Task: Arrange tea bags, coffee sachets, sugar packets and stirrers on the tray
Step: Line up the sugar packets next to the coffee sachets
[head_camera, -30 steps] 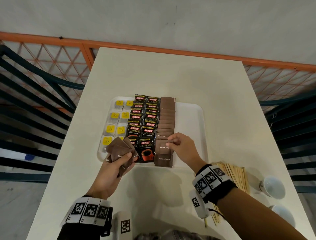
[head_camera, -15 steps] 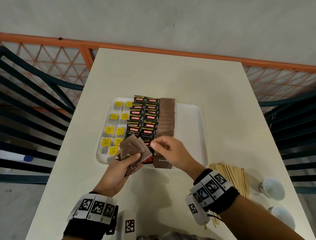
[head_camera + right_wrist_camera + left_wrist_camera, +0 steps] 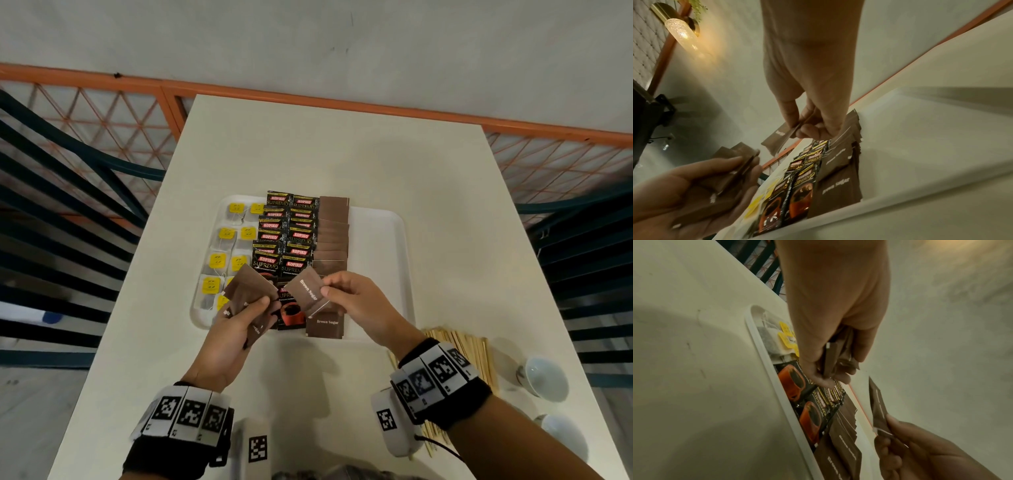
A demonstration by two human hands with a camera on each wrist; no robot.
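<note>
A white tray (image 3: 380, 246) holds yellow-tagged tea bags (image 3: 218, 261) on its left, black coffee sachets (image 3: 284, 236) in the middle and a column of brown sugar packets (image 3: 332, 236) beside them. My left hand (image 3: 236, 325) grips a small stack of brown sugar packets (image 3: 251, 286) above the tray's near edge. My right hand (image 3: 356, 305) pinches a single brown sugar packet (image 3: 306, 291) by its corner, lifted just right of the stack. In the left wrist view the stack (image 3: 835, 356) sits between my fingers; in the right wrist view the single packet (image 3: 777, 138) hangs from my fingertips (image 3: 791, 120).
A pile of wooden stirrers (image 3: 459, 353) lies on the white table (image 3: 342, 154) right of the tray. Two white cups (image 3: 543, 378) stand at the table's near right edge. An orange railing (image 3: 308, 99) and dark chair backs surround the table.
My right hand left the sugar column on the tray, moved to the stack in my left hand and now holds one packet lifted from it. The left hand rose slightly.
</note>
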